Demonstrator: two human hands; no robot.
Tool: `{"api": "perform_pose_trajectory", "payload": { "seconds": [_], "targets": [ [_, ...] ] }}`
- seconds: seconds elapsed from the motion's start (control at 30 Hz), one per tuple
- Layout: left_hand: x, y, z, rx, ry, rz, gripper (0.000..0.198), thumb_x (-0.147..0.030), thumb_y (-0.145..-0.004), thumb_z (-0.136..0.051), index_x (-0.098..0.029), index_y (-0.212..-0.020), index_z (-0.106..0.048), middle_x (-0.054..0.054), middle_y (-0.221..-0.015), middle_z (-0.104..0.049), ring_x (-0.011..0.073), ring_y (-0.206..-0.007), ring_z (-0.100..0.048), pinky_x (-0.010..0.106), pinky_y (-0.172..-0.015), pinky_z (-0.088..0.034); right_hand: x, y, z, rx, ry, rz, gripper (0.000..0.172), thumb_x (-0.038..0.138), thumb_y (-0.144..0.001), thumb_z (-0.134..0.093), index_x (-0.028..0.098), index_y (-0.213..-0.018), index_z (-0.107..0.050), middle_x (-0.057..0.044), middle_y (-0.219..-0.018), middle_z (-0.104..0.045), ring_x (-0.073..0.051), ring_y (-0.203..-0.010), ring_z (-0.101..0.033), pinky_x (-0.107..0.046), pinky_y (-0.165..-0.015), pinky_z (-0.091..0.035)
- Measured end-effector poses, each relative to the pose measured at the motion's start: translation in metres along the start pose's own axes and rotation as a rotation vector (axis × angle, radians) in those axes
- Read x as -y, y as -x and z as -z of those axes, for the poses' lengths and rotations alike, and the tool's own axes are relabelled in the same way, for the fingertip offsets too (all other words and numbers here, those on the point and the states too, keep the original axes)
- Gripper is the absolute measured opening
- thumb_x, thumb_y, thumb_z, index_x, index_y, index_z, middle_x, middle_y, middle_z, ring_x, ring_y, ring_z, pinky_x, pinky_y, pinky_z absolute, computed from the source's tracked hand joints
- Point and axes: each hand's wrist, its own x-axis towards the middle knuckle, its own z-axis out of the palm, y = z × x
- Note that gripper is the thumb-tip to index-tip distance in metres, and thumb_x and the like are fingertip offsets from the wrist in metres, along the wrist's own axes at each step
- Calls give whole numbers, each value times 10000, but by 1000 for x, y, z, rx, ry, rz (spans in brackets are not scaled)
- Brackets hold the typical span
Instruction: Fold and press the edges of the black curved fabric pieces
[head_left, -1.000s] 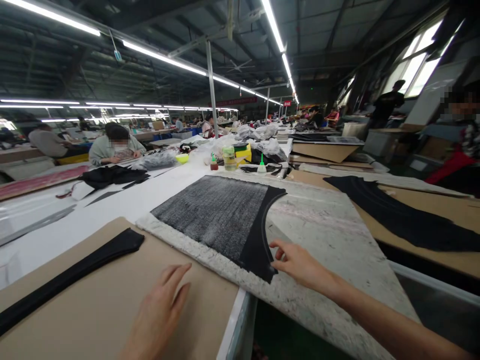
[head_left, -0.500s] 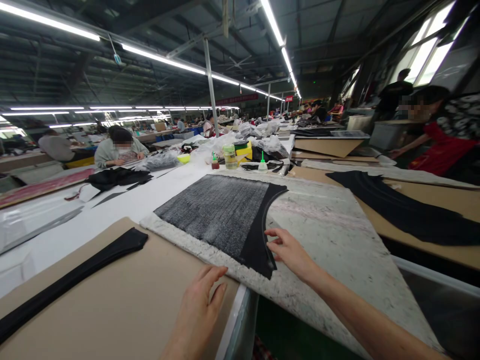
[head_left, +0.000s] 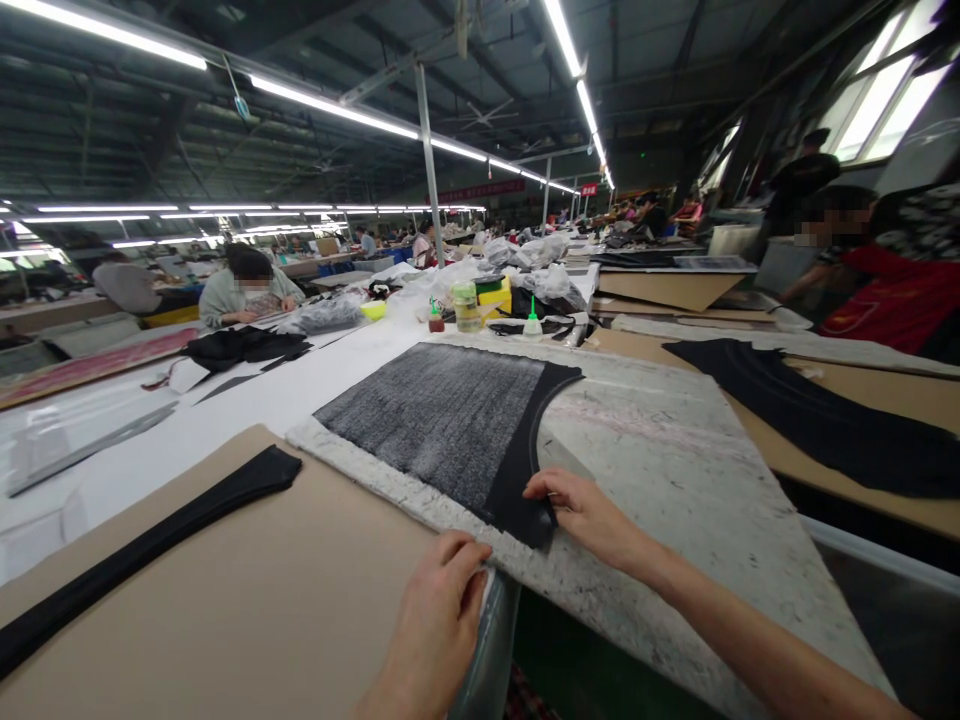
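A black fabric piece [head_left: 442,420] with a speckled grey panel lies flat on a stained pale padded board [head_left: 660,450]. Its plain black strip ends in a curved edge on the right. My right hand [head_left: 589,515] is at the lower part of that curve, fingers bent and pinching the edge. Lower and to the left, my left hand [head_left: 439,610] hovers by the board's near edge, close to the fabric's lower corner. Its fingers are bent, with a gap to the thumb, and nothing shows in it.
A long black strip [head_left: 187,525] rests on a tan board [head_left: 247,600] at left. Glue bottles [head_left: 532,320] and a jar [head_left: 466,306] stand behind the fabric. More black fabric [head_left: 817,415] lies at right. Co-workers [head_left: 251,285] sit or stand farther off.
My left hand has moved right and slightly up, toward the padded board's edge. The fingers of my right hand have closed on the fabric's curved edge. The view has shifted slightly.
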Motion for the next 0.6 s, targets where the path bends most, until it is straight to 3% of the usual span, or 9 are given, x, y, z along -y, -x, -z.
{"api": "perform_pose_trajectory", "payload": {
  "seconds": [0.13, 0.3, 0.47, 0.6],
  "targets": [
    [-2, -1, -12, 2, -53, -46, 308, -112, -895, -397, -227, -1040, -644, 70, -1062, -613, 209, -1004, -581, 345, -890, -482, 8, -3, 10, 68, 77, 112, 325, 31, -684, -451, 194, -863, -668, -65, -1095, -609, -203, -1035, -564, -356, -943, -417],
    [-11, -3, -28, 36, -159, -125, 337, -90, -912, -373, -229, -1107, -610, 59, -1111, -600, 213, -1016, -543, 362, -906, -471, 14, -18, 22, 101, 98, 169, 107, 216, -847, -581, 205, -842, -688, -50, -1017, -634, -188, -941, -589, -318, -879, -431],
    [-15, -19, -38, 20, -339, -87, 356, -87, -893, -432, -217, -1196, -567, 51, -1236, -569, 248, -1105, -491, 417, -977, -429, 5, -38, 25, -14, 51, 106, 168, 337, -848, -604, 197, -860, -697, -13, -809, -648, -165, -752, -572, -276, -704, -416],
    [-10, -33, -39, -2, -419, -17, 260, -127, -914, -446, -197, -1089, -626, 64, -1144, -602, 262, -1084, -499, 423, -960, -425, -12, -66, 43, -205, -54, 6, 335, 488, -814, -581, 175, -696, -600, 18, -601, -539, -134, -580, -489, -253, -564, -380]
  ]
}}
